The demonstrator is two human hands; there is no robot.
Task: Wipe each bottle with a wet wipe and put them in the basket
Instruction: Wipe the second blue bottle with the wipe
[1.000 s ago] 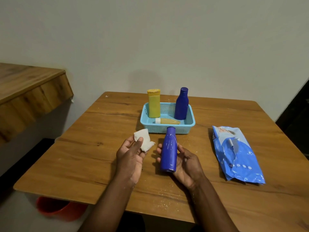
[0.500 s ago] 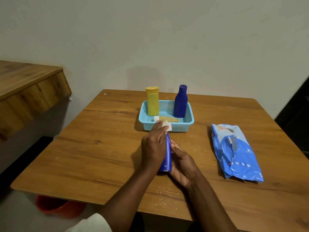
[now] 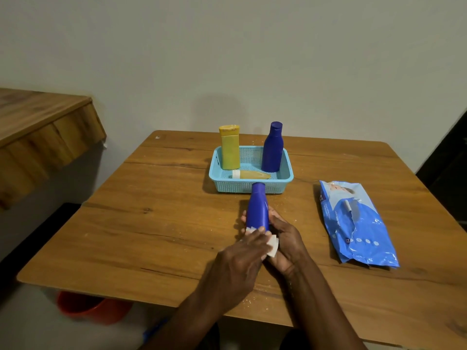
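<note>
A blue bottle (image 3: 257,209) lies cap-forward in my right hand (image 3: 285,238), just in front of the basket. My left hand (image 3: 242,258) presses a white wet wipe (image 3: 272,245) against the bottle's bottom end. The light blue basket (image 3: 219,181) stands at the table's far middle. In it a yellow bottle (image 3: 229,147) and a second blue bottle (image 3: 272,147) stand upright, and a small yellowish bottle (image 3: 250,175) with a white cap lies flat at the front.
A blue wet-wipe pack (image 3: 356,223) lies on the wooden table (image 3: 151,236) to the right of my hands. A wooden shelf (image 3: 38,137) juts from the wall at the left. A red bucket (image 3: 93,309) sits on the floor under the table's near left corner.
My left hand slid the wipe from the bottle's cap end back to its bottom end. The right hand still cradles the bottle in the same place.
</note>
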